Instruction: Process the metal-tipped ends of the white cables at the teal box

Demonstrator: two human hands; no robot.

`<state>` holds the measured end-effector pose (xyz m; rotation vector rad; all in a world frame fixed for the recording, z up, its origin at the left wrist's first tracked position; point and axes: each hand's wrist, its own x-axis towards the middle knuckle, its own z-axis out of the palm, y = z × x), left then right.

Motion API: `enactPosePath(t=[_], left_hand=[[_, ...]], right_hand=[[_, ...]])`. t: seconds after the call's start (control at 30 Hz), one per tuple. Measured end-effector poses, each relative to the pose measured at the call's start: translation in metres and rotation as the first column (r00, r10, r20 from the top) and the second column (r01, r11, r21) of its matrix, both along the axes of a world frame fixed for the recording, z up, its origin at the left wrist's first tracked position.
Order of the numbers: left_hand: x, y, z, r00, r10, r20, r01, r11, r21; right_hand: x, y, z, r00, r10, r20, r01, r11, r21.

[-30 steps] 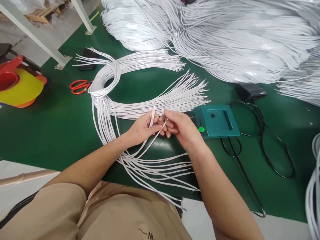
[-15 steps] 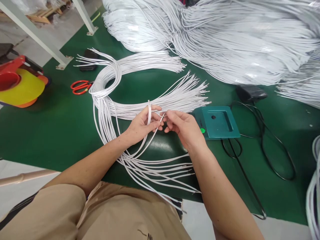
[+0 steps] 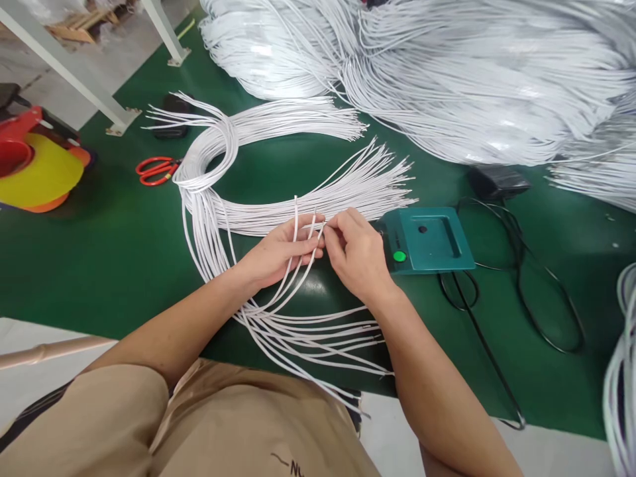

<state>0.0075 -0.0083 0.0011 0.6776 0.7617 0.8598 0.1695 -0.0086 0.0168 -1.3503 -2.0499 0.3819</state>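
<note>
My left hand (image 3: 283, 255) is closed on a few white cables (image 3: 295, 228) whose ends stick up between its fingers. Thumb and forefinger of my right hand (image 3: 355, 252) pinch the tip of one of these cables, right beside my left fingertips. From my left hand the held cables run down into a loose spread of white cable ends (image 3: 308, 331) near the table's front edge. Behind my hands lies a bundle of white cables (image 3: 348, 192) with fanned ends, joined at the left to a coiled loop (image 3: 209, 159).
Right of my hands is a teal device (image 3: 434, 240) with a green button and black cords (image 3: 521, 265). Red-handled scissors (image 3: 156, 170) lie left of the coil. A large heap of white cables (image 3: 447, 79) fills the back; a tape dispenser (image 3: 40, 165) stands at far left.
The held cable ends have spread apart between my left fingers. My right hand has turned and curled its fingers in, still at the cable tip. The view has shifted slightly.
</note>
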Motion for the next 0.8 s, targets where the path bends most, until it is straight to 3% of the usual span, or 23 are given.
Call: enactPosePath(t=[0.07, 0.13, 0.27, 0.47, 0.8], left_hand=[[0.0, 0.001, 0.002, 1.0, 0.0, 0.03, 0.003, 0.997, -0.075], [0.0, 0.002, 0.001, 1.0, 0.011, -0.006, -0.011, 0.997, -0.077], [0.004, 0.003, -0.003, 0.977, 0.039, -0.21, -0.021, 0.996, 0.088], [0.014, 0.006, -0.009, 0.898, 0.07, -0.434, 0.031, 0.975, 0.221], [0.014, 0.01, -0.025, 0.87, 0.077, -0.487, 0.077, 0.954, 0.289]], right_hand=[[0.006, 0.001, 0.001, 0.976, 0.086, 0.198, -0.107, 0.99, 0.096], [0.015, 0.004, 0.003, 0.933, 0.096, 0.348, -0.151, 0.979, 0.134], [0.038, 0.011, 0.008, 0.876, -0.023, 0.481, -0.052, 0.989, 0.142], [0.053, 0.015, 0.007, 0.888, 0.055, 0.457, -0.077, 0.997, 0.03], [0.05, 0.017, 0.004, 0.877, 0.001, 0.48, -0.026, 0.999, 0.046]])
